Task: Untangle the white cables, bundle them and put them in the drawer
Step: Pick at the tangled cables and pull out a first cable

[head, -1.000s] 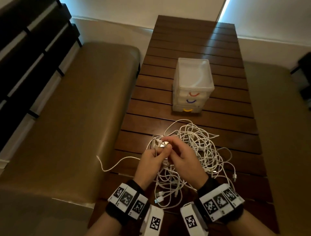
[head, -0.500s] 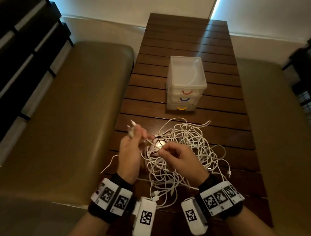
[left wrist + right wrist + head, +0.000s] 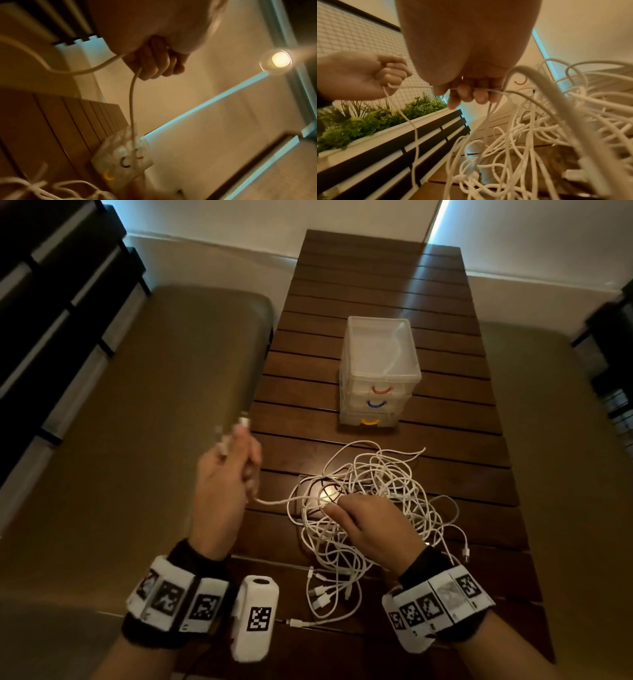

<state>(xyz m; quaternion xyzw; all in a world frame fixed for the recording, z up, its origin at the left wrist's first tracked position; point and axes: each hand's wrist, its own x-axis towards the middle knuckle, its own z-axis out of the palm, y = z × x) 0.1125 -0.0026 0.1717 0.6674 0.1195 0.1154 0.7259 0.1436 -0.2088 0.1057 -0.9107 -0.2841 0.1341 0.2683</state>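
While the right hand (image 3: pixel 371 525) pins the cable tangle (image 3: pixel 370 508) at centre frame on the tabletop (image 3: pixel 445 419), the left hand (image 3: pixel 224 484), fisted around one strand, may tighten knots if pulled harder, drawers (image 3: pixel 378 374) beyond.

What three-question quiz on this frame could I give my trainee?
1. True or false: the left hand grips a white cable.
2. What does the right hand rest on: (a) the cable tangle, (b) the drawer unit, (c) the bench cushion?
3. What colour is the top drawer handle?

Key: 1 true; 2 a; 3 red.
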